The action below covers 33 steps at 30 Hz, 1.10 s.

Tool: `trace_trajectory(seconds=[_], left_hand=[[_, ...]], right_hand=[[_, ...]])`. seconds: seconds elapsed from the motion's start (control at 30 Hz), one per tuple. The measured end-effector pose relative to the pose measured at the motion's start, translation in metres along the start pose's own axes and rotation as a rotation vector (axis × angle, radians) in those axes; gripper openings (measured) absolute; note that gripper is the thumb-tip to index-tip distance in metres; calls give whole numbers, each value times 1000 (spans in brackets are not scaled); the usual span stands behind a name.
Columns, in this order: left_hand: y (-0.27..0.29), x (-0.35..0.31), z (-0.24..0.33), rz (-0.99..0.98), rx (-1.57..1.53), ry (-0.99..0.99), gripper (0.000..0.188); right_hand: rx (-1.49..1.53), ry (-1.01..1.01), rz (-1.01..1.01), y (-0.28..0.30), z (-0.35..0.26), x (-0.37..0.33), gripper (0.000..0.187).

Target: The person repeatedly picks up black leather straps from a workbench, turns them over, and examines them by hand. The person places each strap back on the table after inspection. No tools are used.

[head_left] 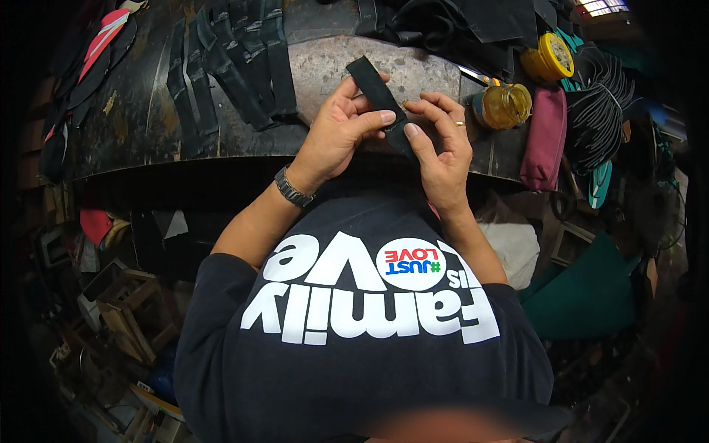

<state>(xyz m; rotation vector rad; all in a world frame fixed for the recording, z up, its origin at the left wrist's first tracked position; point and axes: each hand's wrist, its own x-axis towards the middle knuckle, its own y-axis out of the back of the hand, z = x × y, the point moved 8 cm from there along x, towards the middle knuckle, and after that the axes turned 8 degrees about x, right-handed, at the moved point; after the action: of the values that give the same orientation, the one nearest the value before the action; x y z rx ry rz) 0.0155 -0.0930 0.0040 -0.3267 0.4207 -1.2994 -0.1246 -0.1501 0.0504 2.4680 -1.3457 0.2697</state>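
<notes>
A black strip of flat material (378, 90) is held at a slant above the bench's near edge. My left hand (341, 133) grips its middle, thumb on top and fingers behind. At the strip's right edge, my right hand (445, 151) is closed on the lower part with thumb and forefinger. A small yellowish bit shows by that forefinger, too small to make out. The strip's lower end hangs between my hands. Similar black strips (235, 74) lie side by side on the bench to the left, with pale marks on them.
Across the dark, worn bench (244, 146) runs a curved near edge. To the right stand an amber jar (504, 108), a yellow tub (548, 57), a maroon pouch (544, 140) and a bundle of black cords (600, 100). Red-and-black sole-shaped pieces (102, 48) lie far left.
</notes>
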Motion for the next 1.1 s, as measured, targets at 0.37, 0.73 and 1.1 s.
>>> trace_trajectory(seconds=[0.37,0.73,1.1], left_hand=[[2,-1,-7,5,-100,43,45],[9,-2,-9,48,-191,30,34],[20,1,0,104,-201,-43,34]], right_hand=[[-21,118,41,-3,-6,1,27],[-381,464,-5,-13,-27,-5,34],[304,177,-175,-5,-15,1,63]])
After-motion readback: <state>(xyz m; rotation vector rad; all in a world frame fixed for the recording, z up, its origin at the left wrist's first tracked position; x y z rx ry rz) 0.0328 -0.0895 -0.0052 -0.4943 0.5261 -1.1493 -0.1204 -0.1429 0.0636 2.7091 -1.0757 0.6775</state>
